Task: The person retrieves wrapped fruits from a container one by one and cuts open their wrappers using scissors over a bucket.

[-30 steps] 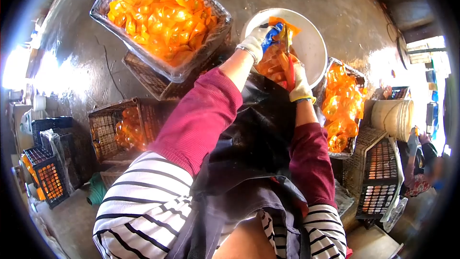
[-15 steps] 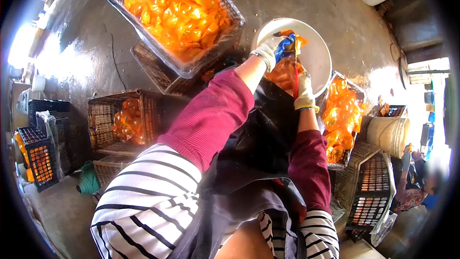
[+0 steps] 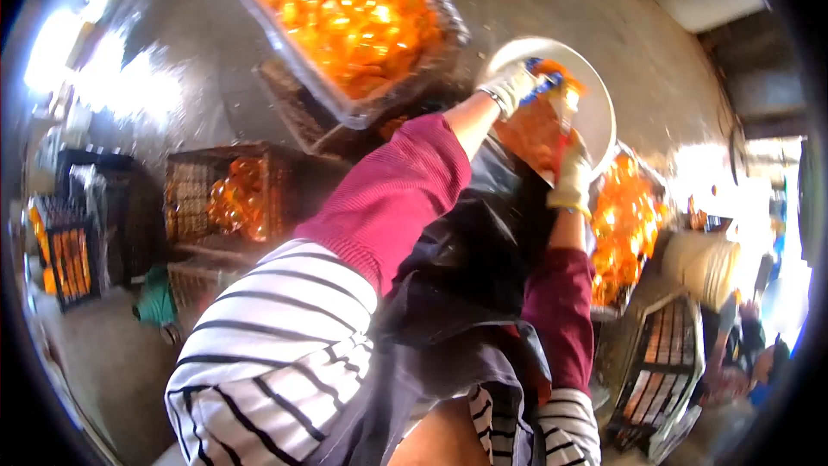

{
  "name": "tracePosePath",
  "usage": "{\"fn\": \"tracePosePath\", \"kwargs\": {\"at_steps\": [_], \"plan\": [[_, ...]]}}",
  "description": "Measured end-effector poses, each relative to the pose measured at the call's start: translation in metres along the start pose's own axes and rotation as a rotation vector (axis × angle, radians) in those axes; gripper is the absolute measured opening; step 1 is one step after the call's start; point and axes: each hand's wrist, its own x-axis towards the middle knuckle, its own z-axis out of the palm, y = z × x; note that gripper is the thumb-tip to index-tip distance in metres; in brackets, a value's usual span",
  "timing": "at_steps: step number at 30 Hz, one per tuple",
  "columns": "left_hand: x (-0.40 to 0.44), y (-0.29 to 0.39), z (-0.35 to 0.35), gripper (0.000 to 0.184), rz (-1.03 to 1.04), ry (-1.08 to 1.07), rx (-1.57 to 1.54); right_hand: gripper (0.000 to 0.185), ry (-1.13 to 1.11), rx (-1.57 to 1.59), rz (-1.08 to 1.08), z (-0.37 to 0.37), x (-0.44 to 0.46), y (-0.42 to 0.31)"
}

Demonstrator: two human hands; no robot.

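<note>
Both gloved hands work over a white bucket [image 3: 602, 95] that holds orange pieces [image 3: 528, 134]. My left hand [image 3: 517, 86], in a white and blue glove, pinches an orange packet [image 3: 567, 79] near the bucket's middle. My right hand [image 3: 573, 174], in a white glove with a yellow cuff, is closed around a tool with red handles [image 3: 562, 148], like scissors. The tool's metal end reaches up to the packet. Motion blur hides the exact contact between blades and packet.
A plastic-lined crate of orange packets [image 3: 345, 17] stands upper left, another [image 3: 625, 224] right of the bucket. A tipped crate [image 3: 194, 198] lies left. A beige bucket [image 3: 703, 267] and dark crate [image 3: 662, 362] are at right, near another person [image 3: 733, 354].
The view has shifted, so the hands and bucket appear farther right and lower. The left hand still grips the packet and the right hand still holds the red-handled tool.
</note>
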Motion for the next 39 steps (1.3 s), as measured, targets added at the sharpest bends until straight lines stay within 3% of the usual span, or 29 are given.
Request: {"fn": "tracePosePath", "kwargs": {"at_steps": [1, 2, 3, 4, 5, 6, 7, 8, 9, 11, 12, 13, 14, 16, 17, 19, 20, 21, 23, 25, 28, 29, 30, 31, 34, 35, 36, 38, 39], "plan": [[-0.007, 0.009, -0.017, 0.040, 0.223, 0.078, -0.001, 0.030, -0.076, 0.406, 0.233, -0.014, 0.001, -0.014], [-0.010, 0.023, -0.045, 0.056, 0.012, -0.082, 0.000, 0.033, -0.075, 0.934, 0.537, -0.026, 0.003, -0.024], [-0.033, 0.061, -0.085, 0.056, -0.009, -0.018, 0.197, 0.037, -0.017, 1.137, 0.655, -0.041, 0.003, -0.036], [-0.021, 0.035, -0.106, 0.055, 0.095, 0.191, 0.253, 0.037, 0.022, 1.114, 0.693, -0.062, 0.006, -0.055], [-0.008, 0.010, -0.128, 0.054, 0.184, 0.408, 0.323, 0.041, 0.116, 1.144, 0.667, -0.080, 0.000, -0.077], [-0.015, 0.000, -0.163, 0.059, 0.114, 0.462, 0.403, 0.042, 0.045, 1.225, 0.644, -0.080, -0.003, -0.038], [-0.046, 0.043, -0.193, 0.067, -0.150, 0.404, 0.647, 0.041, -0.188, 1.646, 0.219, -0.071, 0.004, 0.005], [-0.045, 0.023, -0.219, 0.079, -0.181, 0.540, 1.076, 0.040, -0.161, 1.806, 0.125, -0.069, 0.005, 0.013], [-0.045, 0.013, -0.244, 0.086, -0.287, 0.531, 1.184, 0.040, -0.150, 1.968, 0.023, -0.067, 0.005, 0.021], [-0.046, -0.017, -0.279, 0.086, -0.349, 0.525, 1.198, 0.040, 0.402, 1.769, 0.579, -0.077, -0.006, -0.020], [-0.041, -0.045, -0.289, 0.085, -0.245, 0.495, 1.347, 0.043, 0.076, 1.876, 0.281, -0.077, -0.001, -0.022], [-0.035, -0.052, -0.289, 0.083, -0.292, 0.445, 1.401, 0.045, -0.258, 1.928, -0.025, -0.075, 0.009, -0.022], [-0.032, -0.053, -0.288, 0.082, -0.338, 0.393, 1.456, 0.047, -0.191, 2.096, 0.209, -0.077, 0.007, -0.001], [-0.030, -0.047, -0.288, 0.079, -0.413, 0.401, 1.248, 0.052, 0.103, 2.401, 0.673, -0.082, 0.003, 0.041], [-0.027, -0.043, -0.290, 0.077, -0.441, 0.413, 1.146, 0.052, -0.115, 2.282, 0.453, -0.072, 0.007, 0.021], [-0.032, -0.047, -0.295, 0.075, -0.406, 0.278, 1.044, 0.053, 0.181, 1.897, 0.641, -0.066, 0.003, -0.027], [-0.034, -0.055, -0.297, 0.073, -0.392, 0.213, 0.995, 0.052, 0.187, 1.854, 0.640, -0.064, 0.002, -0.031], [-0.030, -0.079, -0.296, 0.060, -0.330, 0.347, 0.799, 0.052, 0.192, 1.810, 0.637, -0.063, 0.003, -0.033], [-0.035, -0.088, -0.298, 0.056, -0.256, 0.419, 0.275, 0.050, 0.179, 1.752, 0.644, -0.063, 0.002, -0.036], [-0.036, -0.069, -0.275, 0.051, -0.048, 0.620, -1.021, 0.048, 0.143, 1.731, 0.658, -0.062, 0.003, -0.040], [-0.048, -0.033, -0.257, 0.054, 0.057, 0.343, -1.459, 0.044, 0.084, 1.496, 0.644, -0.053, 0.005, -0.044], [-0.051, -0.015, -0.247, 0.050, -0.009, 0.335, -1.455, 0.043, -0.008, 1.385, 0.579, -0.052, 0.004, -0.044], [-0.049, 0.003, -0.226, 0.040, -0.052, 0.468, -1.416, 0.042, -0.090, 1.272, 0.507, -0.051, 0.003, -0.044], [-0.044, 0.005, -0.211, 0.035, -0.044, 0.405, -1.326, 0.042, -0.142, 1.105, 0.414, -0.046, 0.002, -0.048], [-0.024, 0.017, -0.158, 0.024, -0.147, 0.129, -1.097, 0.039, -0.336, 1.416, 0.512, -0.032, -0.004, -0.046], [-0.023, 0.029, -0.134, 0.025, -0.130, 0.152, -0.956, 0.039, -0.418, 1.556, 0.572, -0.031, -0.004, -0.050], [-0.024, 0.042, -0.109, 0.026, -0.108, 0.174, -0.818, 0.038, -0.524, 1.503, 0.545, -0.032, -0.002, -0.054], [-0.017, 0.052, -0.069, 0.034, -0.214, 0.243, -0.874, 0.035, -0.402, 1.240, 0.527, -0.030, -0.004, -0.077], [-0.022, 0.059, -0.056, 0.037, -0.249, 0.282, -0.747, 0.030, -0.485, 1.406, 0.592, -0.030, -0.003, -0.068]]}}
